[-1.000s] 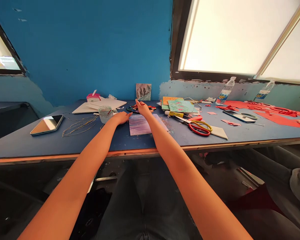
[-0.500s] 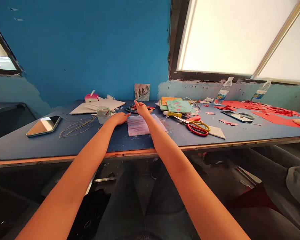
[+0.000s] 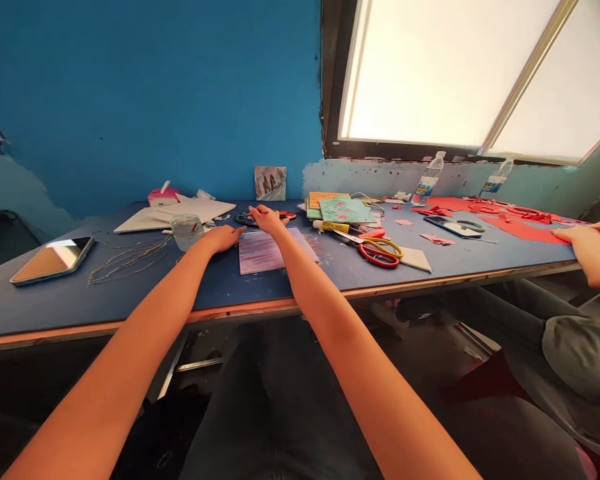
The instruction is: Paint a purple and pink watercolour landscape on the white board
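Pretty sure it's an art-and-craft room: small painting point(image 3: 270, 183) propped against the wall point(image 3: 205, 87) at 12 o'clock, flowery painted board point(image 3: 347, 211) and scissors point(image 3: 364, 241) around 1, cut red paper point(image 3: 530, 233) toward 2 (wall's blue and kinda patchy, btw).

Bottle labels point(image 3: 427, 186), yellow tube point(image 3: 335, 227), lettering apparently unreadable

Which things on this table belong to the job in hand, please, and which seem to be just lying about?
Likely part of the job:
Purple-streaked panel, partly hidden by the right forearm
Paint palette, at the right hand
Clear cup, beside the left hand

Seemingly just lying about:
Phone on the left
Scissors
Pink tissue pack
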A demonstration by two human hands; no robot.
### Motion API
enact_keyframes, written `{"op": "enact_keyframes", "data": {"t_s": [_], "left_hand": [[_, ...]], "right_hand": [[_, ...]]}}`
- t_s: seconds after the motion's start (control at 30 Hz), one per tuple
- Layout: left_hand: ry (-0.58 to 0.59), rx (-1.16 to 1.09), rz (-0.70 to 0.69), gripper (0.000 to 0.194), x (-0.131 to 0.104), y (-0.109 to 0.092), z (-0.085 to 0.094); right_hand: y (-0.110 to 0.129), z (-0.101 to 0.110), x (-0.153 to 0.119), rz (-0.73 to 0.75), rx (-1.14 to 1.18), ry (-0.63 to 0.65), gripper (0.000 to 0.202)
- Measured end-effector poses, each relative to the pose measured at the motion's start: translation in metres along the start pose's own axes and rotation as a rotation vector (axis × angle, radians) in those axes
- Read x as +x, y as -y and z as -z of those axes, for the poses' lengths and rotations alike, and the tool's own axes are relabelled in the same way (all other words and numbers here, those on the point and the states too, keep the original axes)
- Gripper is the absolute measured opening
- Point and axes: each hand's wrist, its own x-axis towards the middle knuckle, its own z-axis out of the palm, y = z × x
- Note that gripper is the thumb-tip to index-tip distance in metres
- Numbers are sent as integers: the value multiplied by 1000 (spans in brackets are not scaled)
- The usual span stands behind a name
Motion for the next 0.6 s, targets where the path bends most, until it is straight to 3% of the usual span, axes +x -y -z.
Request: {"op": "enact_keyframes", "data": {"t_s": [0.17, 0.6], "left_hand": [[-16, -26, 11, 51, -1, -1, -1], [-29, -45, 15, 48, -4, -3, 0]], "right_hand": [[8, 7, -9, -72, -21, 58, 38], [7, 7, -17, 26, -81, 103, 27]]}}
